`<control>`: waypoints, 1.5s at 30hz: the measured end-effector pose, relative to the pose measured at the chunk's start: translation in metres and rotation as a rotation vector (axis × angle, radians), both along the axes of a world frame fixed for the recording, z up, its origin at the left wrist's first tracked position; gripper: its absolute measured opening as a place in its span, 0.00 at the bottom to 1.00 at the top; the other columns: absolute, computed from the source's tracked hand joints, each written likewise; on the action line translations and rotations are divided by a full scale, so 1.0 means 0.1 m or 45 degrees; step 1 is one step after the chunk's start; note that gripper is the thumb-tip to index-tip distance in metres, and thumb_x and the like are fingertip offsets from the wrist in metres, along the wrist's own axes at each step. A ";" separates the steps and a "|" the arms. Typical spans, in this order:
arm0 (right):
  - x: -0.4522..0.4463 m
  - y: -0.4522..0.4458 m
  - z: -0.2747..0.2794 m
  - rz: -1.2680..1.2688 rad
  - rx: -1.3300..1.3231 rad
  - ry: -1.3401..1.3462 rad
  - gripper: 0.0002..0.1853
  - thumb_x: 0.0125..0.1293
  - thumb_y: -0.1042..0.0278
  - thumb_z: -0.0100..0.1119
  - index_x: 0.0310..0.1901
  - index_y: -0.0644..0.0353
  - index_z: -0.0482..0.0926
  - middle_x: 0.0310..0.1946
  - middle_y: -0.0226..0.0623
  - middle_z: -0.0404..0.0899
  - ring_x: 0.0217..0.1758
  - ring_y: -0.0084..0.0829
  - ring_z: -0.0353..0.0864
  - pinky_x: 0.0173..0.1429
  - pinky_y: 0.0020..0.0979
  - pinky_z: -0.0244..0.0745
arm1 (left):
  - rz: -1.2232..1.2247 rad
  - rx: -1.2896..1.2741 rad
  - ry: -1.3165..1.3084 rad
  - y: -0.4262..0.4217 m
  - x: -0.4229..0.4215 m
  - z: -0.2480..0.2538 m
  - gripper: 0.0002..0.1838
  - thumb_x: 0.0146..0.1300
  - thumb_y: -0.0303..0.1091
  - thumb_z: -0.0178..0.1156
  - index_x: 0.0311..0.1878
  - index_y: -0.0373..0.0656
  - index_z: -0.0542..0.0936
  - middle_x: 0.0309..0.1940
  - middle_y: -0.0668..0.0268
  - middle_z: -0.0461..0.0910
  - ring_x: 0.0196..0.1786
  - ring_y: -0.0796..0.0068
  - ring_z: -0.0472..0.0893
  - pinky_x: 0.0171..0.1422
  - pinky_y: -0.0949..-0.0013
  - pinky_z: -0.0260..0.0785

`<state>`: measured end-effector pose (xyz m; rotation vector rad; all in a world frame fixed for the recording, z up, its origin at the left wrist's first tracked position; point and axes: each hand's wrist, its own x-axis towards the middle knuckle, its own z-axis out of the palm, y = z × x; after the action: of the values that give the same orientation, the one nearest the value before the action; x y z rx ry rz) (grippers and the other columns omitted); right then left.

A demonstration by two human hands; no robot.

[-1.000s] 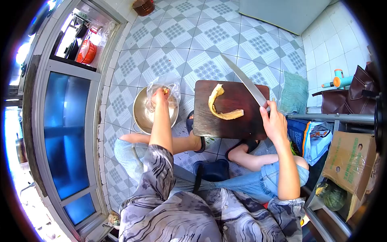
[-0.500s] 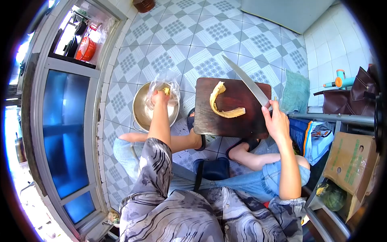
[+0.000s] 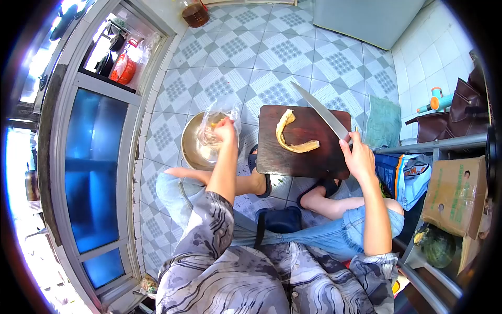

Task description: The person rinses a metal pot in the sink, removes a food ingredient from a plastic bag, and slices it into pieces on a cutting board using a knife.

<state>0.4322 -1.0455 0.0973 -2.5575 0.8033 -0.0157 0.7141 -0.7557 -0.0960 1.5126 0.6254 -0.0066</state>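
My right hand [image 3: 360, 157] grips the handle of a large knife [image 3: 324, 112], its blade slanting up and left over the dark wooden cutting board [image 3: 269, 157]. On the board lies a curved strip of yellowish peel [image 3: 282, 137]. My left hand [image 3: 226, 131] is closed at a clear plastic bag [image 3: 212, 118] over the right part of a metal bowl [image 3: 191, 138]. Something small and yellow shows beside the fingers; the hand's exact hold on it is unclear.
A green cloth [image 3: 383, 121] lies right of the board. Further right are a cardboard box [image 3: 454, 193] and a green gourd [image 3: 436, 248] on a rack. A jar [image 3: 195, 14] stands at the far left of the floor. Sandalled feet flank the board.
The view has shifted a little. My left hand has moved right, toward the bowl's right rim, and the yellow piece shows less. The knife stays in my right hand and the peel lies unchanged.
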 end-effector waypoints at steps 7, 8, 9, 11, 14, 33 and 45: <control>-0.22 -0.08 -0.23 -0.076 0.077 0.033 0.19 0.69 0.47 0.50 0.48 0.54 0.69 0.29 0.54 0.81 0.37 0.59 0.80 0.40 0.54 0.72 | -0.694 0.369 -0.525 -0.76 -1.07 0.69 0.15 0.66 0.38 0.57 0.31 0.36 0.84 0.20 0.60 0.82 0.22 0.69 0.80 0.33 0.66 0.70; -0.26 -0.10 -0.24 -0.108 0.105 0.052 0.19 0.69 0.46 0.49 0.48 0.54 0.69 0.30 0.55 0.81 0.37 0.60 0.80 0.41 0.55 0.72 | -0.897 0.480 -0.571 -0.83 -1.22 0.89 0.14 0.66 0.38 0.57 0.32 0.37 0.84 0.21 0.56 0.81 0.26 0.59 0.80 0.36 0.64 0.71; -0.31 -0.11 -0.27 -0.122 0.098 0.056 0.19 0.69 0.46 0.49 0.48 0.54 0.69 0.30 0.55 0.81 0.37 0.60 0.80 0.41 0.55 0.72 | -1.055 0.678 -0.720 -0.85 -1.32 0.86 0.11 0.64 0.36 0.59 0.32 0.39 0.84 0.24 0.56 0.81 0.33 0.54 0.79 0.43 0.61 0.71; -0.41 -0.13 -0.32 -0.150 0.136 0.075 0.20 0.69 0.45 0.49 0.48 0.54 0.70 0.30 0.56 0.81 0.38 0.60 0.80 0.41 0.56 0.72 | -1.212 0.750 -0.926 -0.91 -1.51 0.84 0.07 0.58 0.33 0.63 0.33 0.40 0.84 0.31 0.59 0.81 0.42 0.57 0.78 0.51 0.58 0.69; -0.54 -0.06 -0.53 -0.242 0.258 -0.016 0.21 0.70 0.45 0.47 0.47 0.56 0.72 0.31 0.57 0.81 0.38 0.60 0.80 0.43 0.54 0.72 | -1.305 0.969 -1.216 -0.92 -1.66 0.71 0.08 0.53 0.31 0.66 0.36 0.42 0.84 0.37 0.63 0.81 0.48 0.60 0.77 0.57 0.56 0.67; -0.36 1.21 -1.24 -0.422 0.343 0.120 0.18 0.73 0.51 0.42 0.51 0.59 0.64 0.33 0.56 0.81 0.36 0.61 0.80 0.40 0.58 0.73 | -1.412 1.335 -1.131 -1.05 -2.10 0.30 0.17 0.52 0.31 0.59 0.47 0.52 0.84 0.53 0.60 0.74 0.57 0.58 0.70 0.60 0.53 0.59; -0.44 1.15 -1.42 -0.226 0.000 0.136 0.21 0.72 0.50 0.43 0.52 0.62 0.62 0.26 0.52 0.80 0.27 0.51 0.83 0.28 0.48 0.79 | -1.198 1.186 -0.645 -0.80 -1.92 0.46 0.20 0.50 0.35 0.69 0.49 0.50 0.84 0.41 0.60 0.73 0.50 0.55 0.70 0.66 0.50 0.57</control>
<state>0.3885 -0.9300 -0.0445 -2.4960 1.0693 0.0654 0.5217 -0.8360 -0.0502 2.4650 -0.6324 -0.0564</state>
